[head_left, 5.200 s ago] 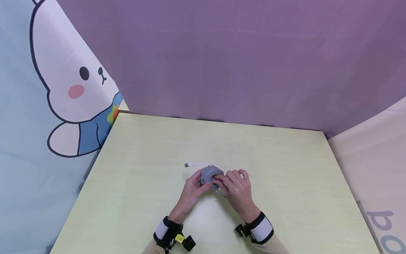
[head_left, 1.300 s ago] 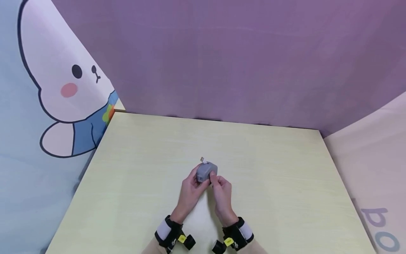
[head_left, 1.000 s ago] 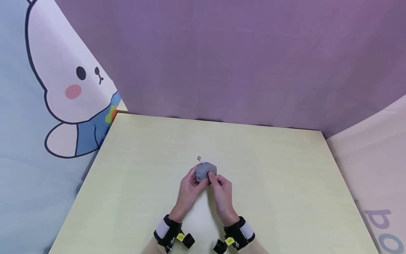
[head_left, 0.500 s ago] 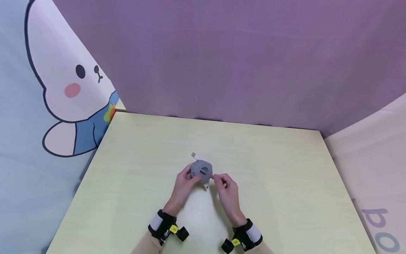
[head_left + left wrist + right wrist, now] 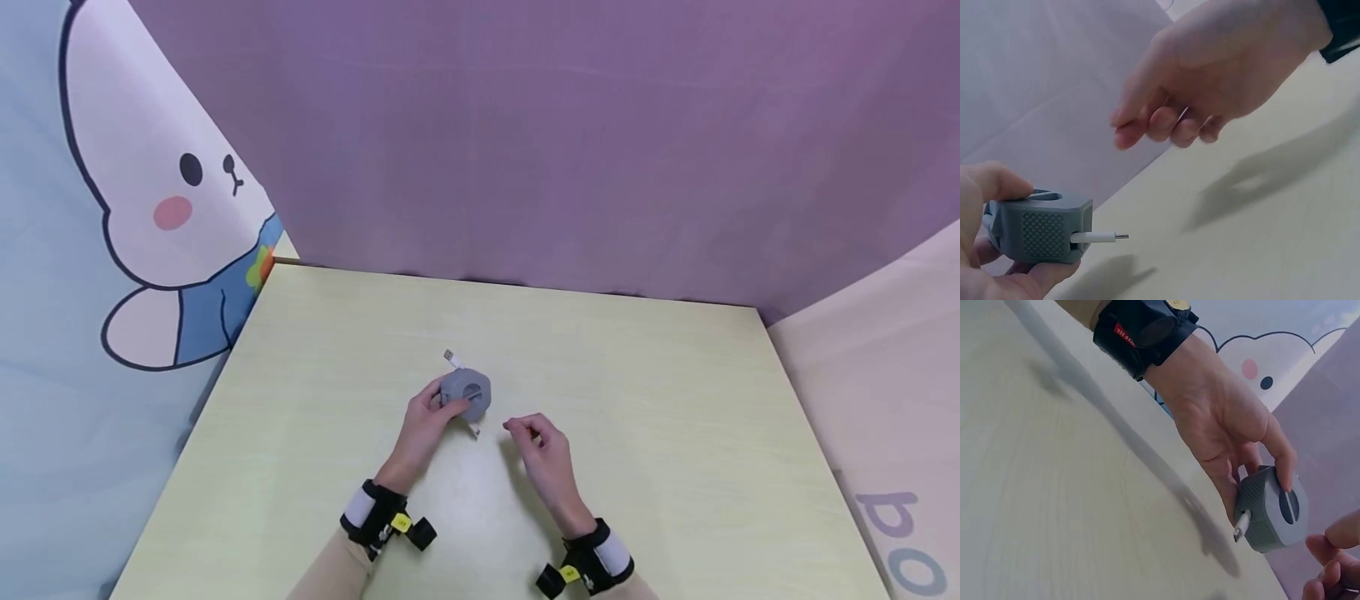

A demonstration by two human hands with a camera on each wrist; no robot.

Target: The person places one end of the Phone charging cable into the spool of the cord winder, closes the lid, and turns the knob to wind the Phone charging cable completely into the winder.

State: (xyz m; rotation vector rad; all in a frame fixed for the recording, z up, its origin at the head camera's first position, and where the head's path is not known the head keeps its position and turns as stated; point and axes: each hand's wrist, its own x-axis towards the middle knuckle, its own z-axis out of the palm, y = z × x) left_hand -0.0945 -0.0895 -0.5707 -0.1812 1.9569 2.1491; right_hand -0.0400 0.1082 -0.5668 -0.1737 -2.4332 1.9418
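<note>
My left hand grips a grey, many-sided cable winder above the table, thumb on its face by the round recessed knob. A white USB plug sticks out on the far side. From the near side comes a second, smaller white plug, with a short metal tip. Apart from the winder, to its right, hangs my right hand. Its fingers are curled and the thumb tip meets the index finger, with nothing visible between them.
The pale wooden table lies beneath both hands. Behind it hangs a purple cloth. A blue cloth with a cartoon animal hangs on the left, a pale one on the right.
My right hand has come off the winder's knob and drawn away to the right. My left hand has carried the winder left and forward, its face now turned more upward.
</note>
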